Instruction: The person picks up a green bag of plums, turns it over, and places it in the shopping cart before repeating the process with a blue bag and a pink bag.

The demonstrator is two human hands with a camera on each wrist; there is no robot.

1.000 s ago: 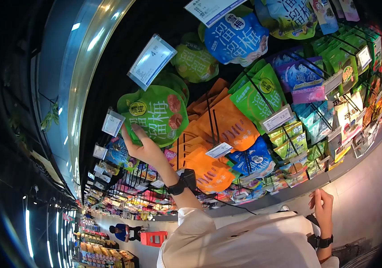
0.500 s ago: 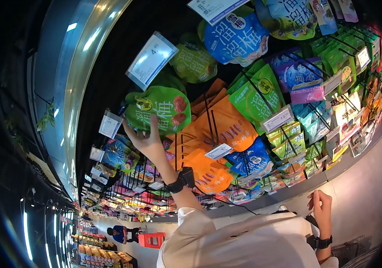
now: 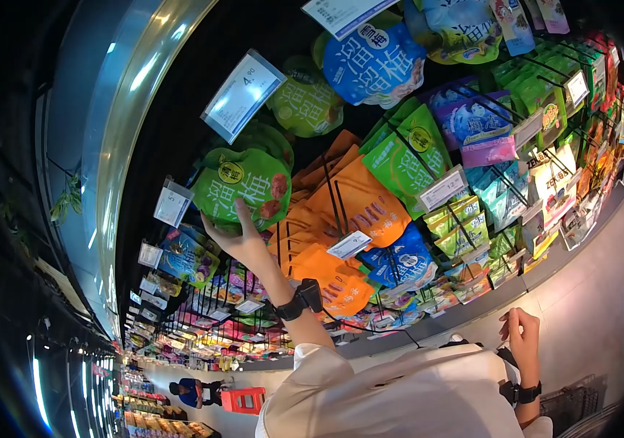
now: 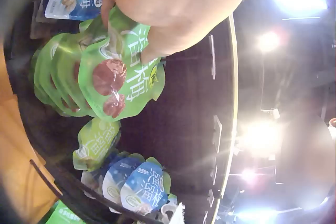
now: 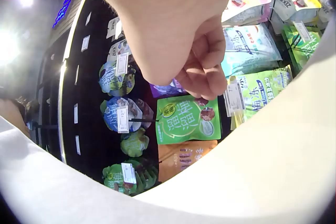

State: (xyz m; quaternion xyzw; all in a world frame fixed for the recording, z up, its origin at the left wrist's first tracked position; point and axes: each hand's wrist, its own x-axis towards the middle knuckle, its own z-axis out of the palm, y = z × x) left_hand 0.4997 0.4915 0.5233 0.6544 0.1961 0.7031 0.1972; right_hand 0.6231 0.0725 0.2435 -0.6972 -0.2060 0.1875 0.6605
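Note:
My left hand (image 3: 241,242) grips the lower edge of a green dried-plum bag (image 3: 235,186) on the rack, the thumb lying across its printed front. In the left wrist view the hand (image 4: 170,3) pinches this bag (image 4: 123,90), its fingers partly hidden behind it. More green bags (image 4: 55,79) of the same kind hang in a row behind. My right hand (image 3: 522,332) hangs low by the body with loosely curled fingers and nothing in them. The right wrist view shows that hand (image 5: 168,29) overlapping the distant shelf.
Orange bags (image 3: 377,208) and blue plum bags (image 3: 377,62) hang on hooks nearby. A price tag (image 3: 244,95) juts out beside the green bags, with a smaller tag (image 3: 173,204) on the other side. Down the aisle are a person (image 3: 191,393) and a red basket (image 3: 243,400).
The green bag has tilted and shifted slightly under my left hand, and the thumb has come further over its front. My right hand has stayed in place.

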